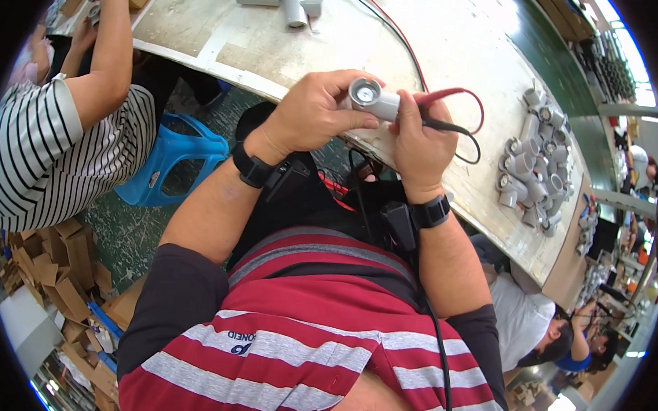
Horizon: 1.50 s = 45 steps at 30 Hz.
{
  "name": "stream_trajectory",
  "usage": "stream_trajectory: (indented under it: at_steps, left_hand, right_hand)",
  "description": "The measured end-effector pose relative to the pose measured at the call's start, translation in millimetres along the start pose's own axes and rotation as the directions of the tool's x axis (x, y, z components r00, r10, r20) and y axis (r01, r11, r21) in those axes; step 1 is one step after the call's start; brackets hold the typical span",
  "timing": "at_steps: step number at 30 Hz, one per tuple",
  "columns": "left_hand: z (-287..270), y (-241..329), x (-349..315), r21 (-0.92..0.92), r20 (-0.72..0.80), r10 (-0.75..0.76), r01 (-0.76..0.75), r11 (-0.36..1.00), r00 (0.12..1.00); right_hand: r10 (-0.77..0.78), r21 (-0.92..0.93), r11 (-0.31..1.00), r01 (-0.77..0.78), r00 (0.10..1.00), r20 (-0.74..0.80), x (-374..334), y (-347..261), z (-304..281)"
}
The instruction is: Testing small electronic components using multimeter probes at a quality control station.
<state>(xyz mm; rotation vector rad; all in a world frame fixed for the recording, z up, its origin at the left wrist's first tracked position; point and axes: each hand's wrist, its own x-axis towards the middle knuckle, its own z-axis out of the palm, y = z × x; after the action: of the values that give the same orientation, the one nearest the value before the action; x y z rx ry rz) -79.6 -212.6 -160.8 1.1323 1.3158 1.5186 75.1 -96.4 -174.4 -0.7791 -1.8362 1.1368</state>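
Observation:
A grey plastic elbow-shaped housing [386,107] is held just above the near edge of the table. Its round open end faces up and shows a metal disc inside. My left hand [303,115] is closed around that end, thumb and fingers on either side. At the other end, my right hand [425,147] pinches a red test lead [475,96] and a black test lead [461,129] close against the housing. The tips of both leads are hidden by my fingers. Both wrists carry black straps with small black boxes.
A pile of similar grey housings [540,171] lies on the table's right side, and several more grey housings [295,9] lie at the far side. The red and black cables run back across the white table [237,40]. A co-worker sits left beside a blue stool [171,158]; cardboard boxes [65,267] lie lower left.

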Motion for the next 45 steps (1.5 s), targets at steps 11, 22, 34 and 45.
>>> stream_trajectory:
  at_steps: [11,22,34,45]
  left_hand:
    - [11,-8,2,0.609,0.035,0.441,-0.369,0.702,0.897]
    - [35,-16,22,0.44,-0.172,0.17,-0.079,0.895,0.97]
    - [-124,33,60,0.895,-0.446,0.39,0.414,0.167,0.806]
    - [234,41,267,0.542,0.69,-0.075,-0.445,0.713,0.72]
  right_hand:
    - [-0.072,-0.112,0.991,0.067,0.997,-0.041,-9,-8,-5]
    - [0.002,0.071,0.997,0.005,0.996,-0.092,10,16,-28]
    - [0.201,0.214,0.953,-0.215,0.976,0.086,10,6,-115]
    - [0.153,0.201,0.949,-0.243,0.912,0.381,11,23,-168]
